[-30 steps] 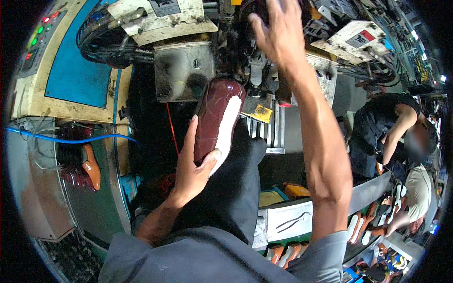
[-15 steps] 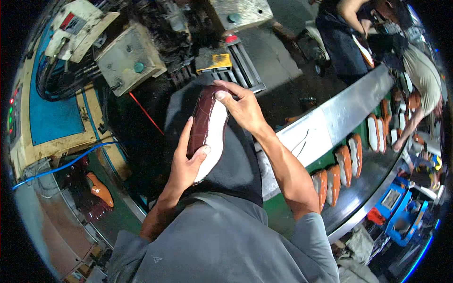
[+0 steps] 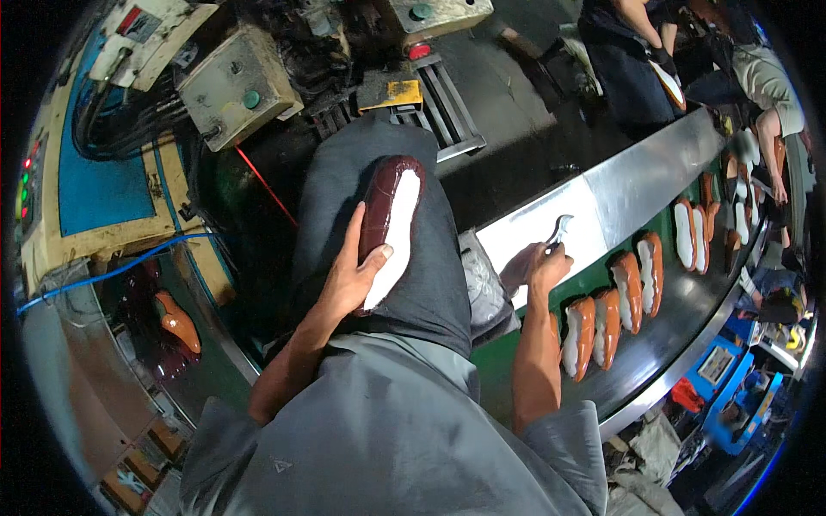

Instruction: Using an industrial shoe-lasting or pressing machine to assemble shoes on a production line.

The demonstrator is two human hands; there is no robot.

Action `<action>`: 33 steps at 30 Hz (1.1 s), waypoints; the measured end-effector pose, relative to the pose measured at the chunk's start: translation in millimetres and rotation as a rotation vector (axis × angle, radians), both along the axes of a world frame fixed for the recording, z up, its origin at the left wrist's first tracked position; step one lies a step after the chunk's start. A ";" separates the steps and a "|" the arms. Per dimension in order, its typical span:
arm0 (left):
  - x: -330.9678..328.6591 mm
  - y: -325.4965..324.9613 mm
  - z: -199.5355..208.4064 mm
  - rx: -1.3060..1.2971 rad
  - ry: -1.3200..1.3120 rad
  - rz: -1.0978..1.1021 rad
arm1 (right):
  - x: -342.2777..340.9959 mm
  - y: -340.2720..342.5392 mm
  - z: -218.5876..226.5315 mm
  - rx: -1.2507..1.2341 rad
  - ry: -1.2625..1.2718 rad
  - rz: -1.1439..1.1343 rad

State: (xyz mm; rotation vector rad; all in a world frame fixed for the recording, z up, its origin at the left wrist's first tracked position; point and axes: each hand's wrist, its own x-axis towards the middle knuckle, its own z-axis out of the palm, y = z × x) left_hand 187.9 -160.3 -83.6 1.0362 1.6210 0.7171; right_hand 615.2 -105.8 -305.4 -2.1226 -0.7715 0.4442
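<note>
My left hand [image 3: 355, 279] is closed around the lower part of a glossy dark brown shoe upper [image 3: 375, 202] with a white underside facing me. The shoe rests over my dark-trousered thigh, its rounded brown end pointing away. Over a bright metal shelf, my right hand [image 3: 547, 268] is closed on a small hand tool with a curved, shiny metal head [image 3: 561, 227]. Most of the tool's handle is hidden in my fingers, so its exact kind does not show.
Several tan shoes [image 3: 631, 292] line the green conveyor [image 3: 508, 370] beside the metal shelf [image 3: 619, 202]. Machine control boxes [image 3: 237, 96] stand ahead on the left. Another tan shoe [image 3: 177, 322] lies at far left. Two people work at upper right; one hand [image 3: 779, 189] hangs near shoes.
My right hand has left the shoe's far end and moved right to the shelf, where it now grips the hooked tool. My left hand still holds the shoe.
</note>
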 end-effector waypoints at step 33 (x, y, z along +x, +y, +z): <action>-19.6 -8.9 -0.6 -0.001 -0.146 0.109 | -240.8 114.6 182.6 0.183 -0.511 1.411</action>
